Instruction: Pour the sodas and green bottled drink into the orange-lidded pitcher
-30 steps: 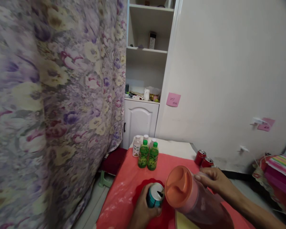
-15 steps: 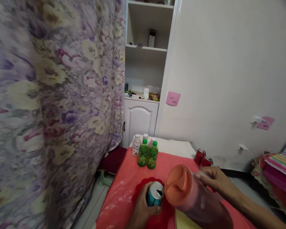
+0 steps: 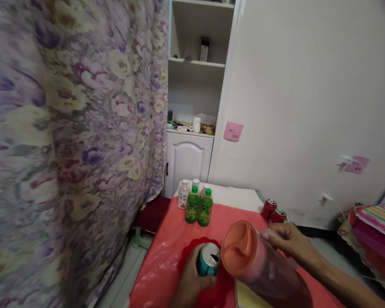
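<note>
My left hand point(image 3: 192, 276) is wrapped round a teal drink can point(image 3: 208, 261), whose silver top shows an open mouth. In my right hand point(image 3: 284, 239) is the handle of a clear pitcher point(image 3: 272, 273) with an orange lid point(image 3: 240, 248). The pitcher is tilted, its lid side up toward the can and close beside the can's rim; dark liquid shows through its wall. Whether any liquid passes between them I cannot tell. Under the can lies a dark red round shape point(image 3: 223, 286) on the red tablecloth point(image 3: 160, 261).
Two green bottles point(image 3: 199, 209) stand at the table's far left, with several white-capped bottles point(image 3: 184, 194) behind. Red cans point(image 3: 269, 209) stand at the far right. A yellow item point(image 3: 248, 297) lies under the pitcher. A floral curtain point(image 3: 83, 149) hangs at the left.
The view has shifted very slightly. Both hands keep their holds, and the can and pitcher stay in almost the same places.
</note>
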Demonstrator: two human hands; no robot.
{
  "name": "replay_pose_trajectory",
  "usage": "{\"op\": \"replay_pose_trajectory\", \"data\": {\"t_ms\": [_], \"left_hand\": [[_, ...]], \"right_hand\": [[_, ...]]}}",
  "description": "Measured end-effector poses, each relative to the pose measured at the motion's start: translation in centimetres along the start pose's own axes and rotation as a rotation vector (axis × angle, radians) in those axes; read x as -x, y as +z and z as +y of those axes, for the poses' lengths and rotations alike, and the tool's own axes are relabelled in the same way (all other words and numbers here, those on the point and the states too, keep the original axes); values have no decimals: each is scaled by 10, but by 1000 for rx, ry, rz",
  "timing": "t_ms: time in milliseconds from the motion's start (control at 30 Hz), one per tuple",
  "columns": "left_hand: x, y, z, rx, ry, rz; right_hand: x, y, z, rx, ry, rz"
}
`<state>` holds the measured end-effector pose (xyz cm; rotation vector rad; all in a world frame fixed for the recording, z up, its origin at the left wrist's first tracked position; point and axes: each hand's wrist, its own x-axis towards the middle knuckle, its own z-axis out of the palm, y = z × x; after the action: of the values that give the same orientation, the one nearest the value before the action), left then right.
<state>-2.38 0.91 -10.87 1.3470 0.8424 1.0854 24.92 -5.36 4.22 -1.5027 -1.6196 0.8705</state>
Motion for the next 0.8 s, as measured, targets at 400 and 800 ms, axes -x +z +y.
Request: {"op": "replay_pose_trajectory", "data": {"t_ms": [400, 800], "left_hand": [[-1, -1, -4, 49, -28, 12], [0, -2, -8, 64, -15, 8]], "right_hand": [[1, 1, -5, 3, 9, 2], [1, 2, -4, 34, 9, -5]]}}
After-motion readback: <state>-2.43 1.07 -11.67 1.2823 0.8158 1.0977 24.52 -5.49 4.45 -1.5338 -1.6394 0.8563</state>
